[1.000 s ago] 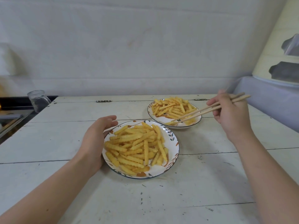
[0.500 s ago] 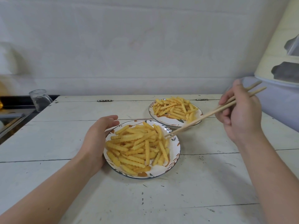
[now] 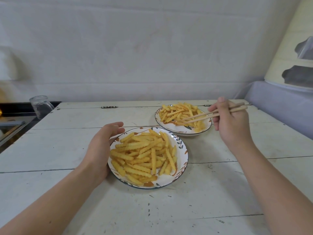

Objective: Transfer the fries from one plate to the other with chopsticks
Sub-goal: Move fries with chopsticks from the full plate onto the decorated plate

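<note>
Wooden chopsticks pinched in right-hand grip — tips among far-plate fries — left hand loosely cupping near plate.

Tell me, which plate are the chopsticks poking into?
The far plate, by the right hand. The chopsticks reach into its fries. The near plate only has the left hand cupped against its rim.

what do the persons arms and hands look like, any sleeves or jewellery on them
Both forearms are bare right to the frame edge, with no sleeve in view. The left hand and right hand wear no gloves, and no rings, watch or bracelets show on the sides facing the camera.
</note>
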{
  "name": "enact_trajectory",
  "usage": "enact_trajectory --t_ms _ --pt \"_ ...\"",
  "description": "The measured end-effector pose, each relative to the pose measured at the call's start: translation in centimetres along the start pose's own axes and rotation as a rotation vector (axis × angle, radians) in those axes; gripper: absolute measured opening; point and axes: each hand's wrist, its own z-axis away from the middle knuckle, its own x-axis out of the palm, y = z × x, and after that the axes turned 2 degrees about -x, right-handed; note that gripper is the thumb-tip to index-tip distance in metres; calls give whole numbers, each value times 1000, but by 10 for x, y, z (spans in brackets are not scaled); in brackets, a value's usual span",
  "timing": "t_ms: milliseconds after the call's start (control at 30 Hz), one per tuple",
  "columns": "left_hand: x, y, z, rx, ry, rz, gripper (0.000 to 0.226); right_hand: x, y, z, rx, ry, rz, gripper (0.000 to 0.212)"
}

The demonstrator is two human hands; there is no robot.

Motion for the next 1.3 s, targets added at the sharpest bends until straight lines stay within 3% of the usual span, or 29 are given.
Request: enact_trajectory --t_ms 333,500,633,800,933,1100,1300 --pt "0 -1 -2 -1 -2 -2 29 -5 2 -4 -11 71 29 41" --pt "0 1 1 -6 8 -11 46 -7 2 -4 -20 76 69 41" --pt "0 1 1 -2 -8 -10 35 -7 2 -5 -11 92 40 47" --pt "-1 2 2 -3 1 -26 45 -10 -13 -5 79 195 -204 58" --pt "0 2 3 0 -1 -29 42 -15 -25 -7 138 118 -391 59" --pt "2 4 6 8 -1 -66 41 -17 -26 -9 116 197 -337 52" --pt "3 2 8 21 -43 -88 26 -23 -16 -9 -27 288 -3 50"
